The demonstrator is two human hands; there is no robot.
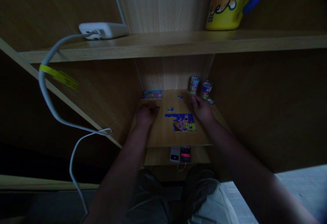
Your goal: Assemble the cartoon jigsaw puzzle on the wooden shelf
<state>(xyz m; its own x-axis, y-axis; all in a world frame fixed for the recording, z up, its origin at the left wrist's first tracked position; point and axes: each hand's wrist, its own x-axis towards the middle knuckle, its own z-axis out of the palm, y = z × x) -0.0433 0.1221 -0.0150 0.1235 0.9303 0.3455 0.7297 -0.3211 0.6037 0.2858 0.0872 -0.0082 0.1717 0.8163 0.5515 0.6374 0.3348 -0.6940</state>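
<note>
A partly joined jigsaw puzzle [184, 122] with pink and yellow cartoon figures on blue lies on the wooden shelf board, between my hands. Just above it is a small cluster of joined puzzle pieces [171, 109], and a loose puzzle piece [180, 96] lies farther back. My left hand [146, 114] rests left of the puzzle, fingers curled, with a small dark bit at the fingertips that is too dim to name. To the right of the puzzle, my right hand [202, 108] is closed in a pinch on a small pinkish thing that looks like a puzzle piece.
A cartoon picture card [152, 94] lies at the back left. Two printed cans [194, 84] [205, 89] stand at the back right, beside a round lid [211, 101]. Overhead, a shelf holds a white charger [104, 30] with a hanging cable [51, 104] and a yellow mug [227, 9]. Below sits a power bank [174, 153].
</note>
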